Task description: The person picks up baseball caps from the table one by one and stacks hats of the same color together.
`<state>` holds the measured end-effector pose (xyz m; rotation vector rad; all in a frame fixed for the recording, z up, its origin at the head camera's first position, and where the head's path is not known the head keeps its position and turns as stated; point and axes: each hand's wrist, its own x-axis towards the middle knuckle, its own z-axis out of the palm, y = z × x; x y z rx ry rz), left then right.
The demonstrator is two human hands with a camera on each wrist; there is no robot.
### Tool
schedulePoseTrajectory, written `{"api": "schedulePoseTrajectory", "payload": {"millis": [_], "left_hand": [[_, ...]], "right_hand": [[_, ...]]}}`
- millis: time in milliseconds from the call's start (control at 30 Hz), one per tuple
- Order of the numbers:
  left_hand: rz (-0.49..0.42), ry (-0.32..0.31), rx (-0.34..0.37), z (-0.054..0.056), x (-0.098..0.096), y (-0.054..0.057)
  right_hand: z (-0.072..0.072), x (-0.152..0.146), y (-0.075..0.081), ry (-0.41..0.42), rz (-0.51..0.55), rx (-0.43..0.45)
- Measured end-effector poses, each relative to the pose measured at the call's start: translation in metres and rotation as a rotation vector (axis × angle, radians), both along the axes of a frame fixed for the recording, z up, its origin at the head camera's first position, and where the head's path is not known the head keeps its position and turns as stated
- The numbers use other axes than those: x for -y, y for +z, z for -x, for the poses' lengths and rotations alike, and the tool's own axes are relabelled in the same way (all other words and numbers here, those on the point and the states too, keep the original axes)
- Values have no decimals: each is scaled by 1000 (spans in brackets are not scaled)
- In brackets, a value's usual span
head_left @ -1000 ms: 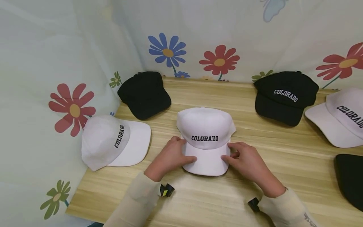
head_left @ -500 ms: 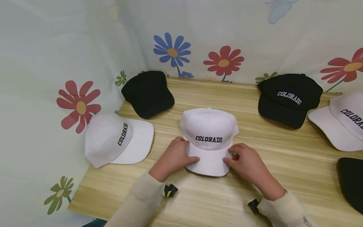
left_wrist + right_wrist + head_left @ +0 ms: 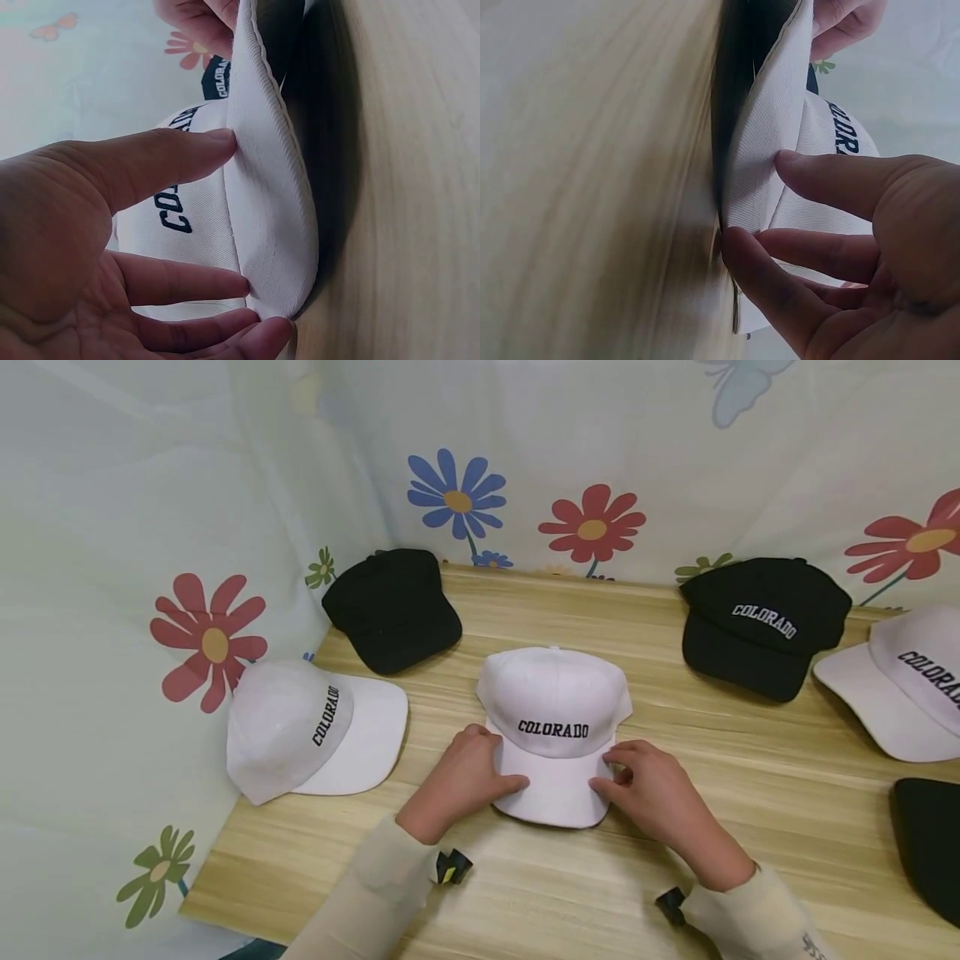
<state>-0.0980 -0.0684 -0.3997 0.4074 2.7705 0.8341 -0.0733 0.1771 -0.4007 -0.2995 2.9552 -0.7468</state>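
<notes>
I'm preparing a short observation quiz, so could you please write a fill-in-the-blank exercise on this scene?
1. The left hand and right hand hold the middle cap, coloured ____.
2. Its lettering reads ____.
3. The back left cap is coloured ____.
Missing words: white; COLORADO; black.

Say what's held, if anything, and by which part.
The middle white cap, by its brim: left grip on the brim's left side, right grip on its right, thumbs on top.

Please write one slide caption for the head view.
Left hand and right hand hold a white cap by its brim on a table, other caps on both sides.
</notes>
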Motion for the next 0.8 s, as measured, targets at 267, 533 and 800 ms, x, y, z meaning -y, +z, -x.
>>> {"api": "schedulePoseTrajectory", "payload": {"millis": [267,533,800], "left_hand": [[-2,-11,18,-2,3,0],[-21,30,63,-8,16,1],[-45,125,71,-18,36,10]], "right_hand": [[-3,5,7,32,-12,-20],[-4,20,16,78,-15,-29],[-1,38,23,157,3,-111]]}}
